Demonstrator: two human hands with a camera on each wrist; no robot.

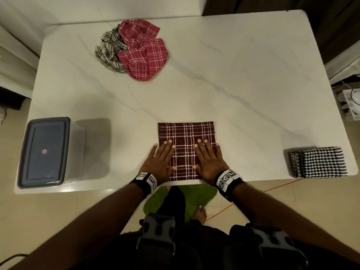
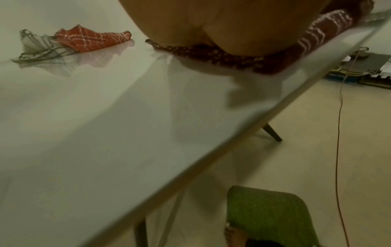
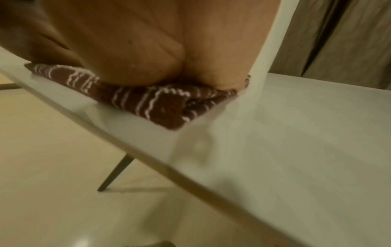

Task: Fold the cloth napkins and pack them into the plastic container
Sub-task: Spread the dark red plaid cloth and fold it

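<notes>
While both palms lie flat on the maroon napkin (image 1: 186,145), low in the middle of the head view, neither hand has any grip on it: the left hand (image 1: 161,160) and the right hand (image 1: 209,160) rest with fingers straight and spread, pressing the folded square onto the white desk (image 1: 243,78) at its near edge. Both wrist views show a palm heel bearing down on the same cloth (image 2: 232,56) (image 3: 160,103). At the lower left of the frame stands the plastic container (image 1: 77,145), its grey lid (image 1: 45,151) on; a small red round mark sits at the lid's centre, too small to read. A crumpled pink napkin (image 1: 145,49) overlaps a cream napkin (image 1: 108,51) at the upper left. A folded black-and-white napkin (image 1: 319,161) lies at the lower right. Wristbands (image 1: 227,179) carry square black-and-white code tags.
</notes>
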